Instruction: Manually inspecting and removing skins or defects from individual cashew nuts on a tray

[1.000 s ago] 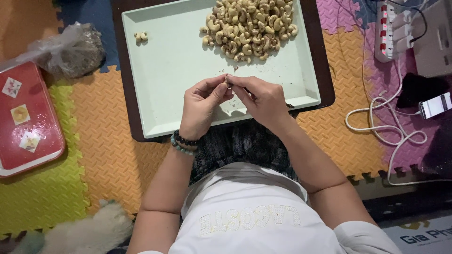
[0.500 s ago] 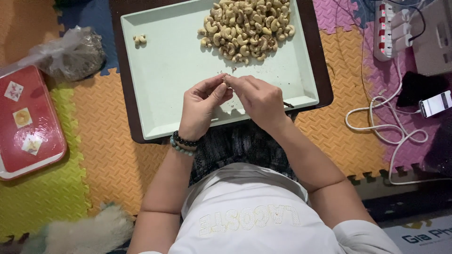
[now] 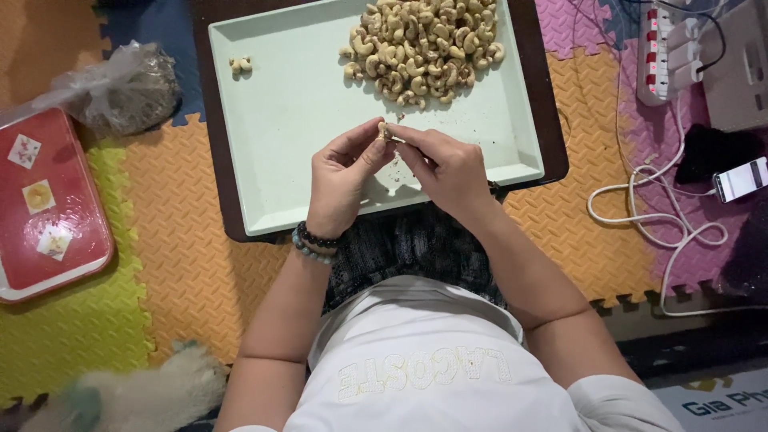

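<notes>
A small pale cashew nut (image 3: 384, 130) is pinched between both hands' fingertips above the tray.

The tray (image 3: 304, 152) lies on the floor mat (image 3: 184, 240) in front of the person, its near edge over their lap. A heap of cashews (image 3: 424, 48) sits in its far right part, a lone pair of nuts (image 3: 240, 66) in the far left corner. The left hand (image 3: 344, 176) and right hand (image 3: 448, 168) meet above the tray's near middle, pinching one nut (image 3: 385, 130) between them. Left of the tray lie a bag (image 3: 120, 88) and, nearer, a flat tin (image 3: 44, 204); right of it, a power strip (image 3: 664, 52), cable (image 3: 664, 224) and phone (image 3: 740, 178).
</notes>
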